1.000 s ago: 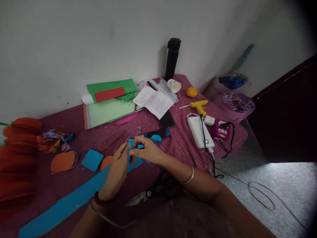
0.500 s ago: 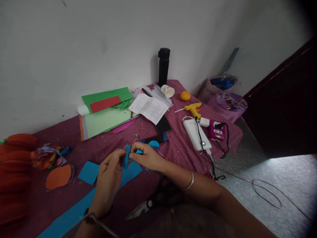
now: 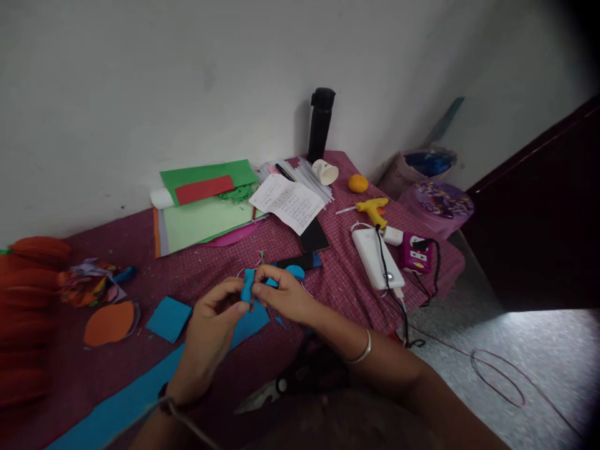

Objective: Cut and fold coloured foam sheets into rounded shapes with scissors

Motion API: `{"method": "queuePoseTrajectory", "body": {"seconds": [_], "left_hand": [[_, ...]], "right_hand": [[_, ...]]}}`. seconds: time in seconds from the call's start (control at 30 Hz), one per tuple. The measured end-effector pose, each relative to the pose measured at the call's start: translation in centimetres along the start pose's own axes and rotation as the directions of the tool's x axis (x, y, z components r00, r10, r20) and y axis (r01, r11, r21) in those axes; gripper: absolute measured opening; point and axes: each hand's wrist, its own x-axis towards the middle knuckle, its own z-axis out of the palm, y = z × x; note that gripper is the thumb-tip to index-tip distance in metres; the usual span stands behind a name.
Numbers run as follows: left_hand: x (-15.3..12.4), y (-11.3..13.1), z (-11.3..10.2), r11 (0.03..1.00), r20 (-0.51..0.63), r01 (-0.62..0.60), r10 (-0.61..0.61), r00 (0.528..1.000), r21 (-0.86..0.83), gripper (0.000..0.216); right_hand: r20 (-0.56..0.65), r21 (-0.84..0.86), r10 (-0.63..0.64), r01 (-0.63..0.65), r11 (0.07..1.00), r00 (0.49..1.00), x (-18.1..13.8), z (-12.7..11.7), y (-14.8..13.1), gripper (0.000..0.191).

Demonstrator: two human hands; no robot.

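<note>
Both my hands meet over the maroon checked cloth. My left hand and my right hand each pinch the same small blue paper piece, fingers closed on it. Under them lies a long blue paper strip that runs to the lower left. A blue paper square and an orange paper oval lie to the left. Scissors rest below my right forearm.
A stack of green and red paper sheets, a printed note, a black bottle, a paper cup, an orange fruit, a yellow glue gun, a white power bank and a pink adapter lie on the cloth. Orange paper shapes sit at left.
The camera shifted slightly. My hands stay together on the blue piece, and my fingers have turned it a little between the frames.
</note>
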Motion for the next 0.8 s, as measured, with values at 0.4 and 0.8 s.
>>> {"method": "queuePoseTrajectory", "body": {"seconds": [0.4,0.8], "left_hand": [[-0.7,0.5,0.6,0.882,0.096,-0.302,0.287,0.953,0.362,0.025],[-0.6,0.6,0.8,0.955,0.069,-0.214,0.204,0.977,0.204,0.028]], "right_hand": [[-0.019,-0.024,0.105,-0.106,0.994,0.994,-0.5,-0.7,0.4,0.041],[0.037,0.106,0.139,-0.142,0.984,0.990,-0.6,-1.0,1.1,0.038]]}}
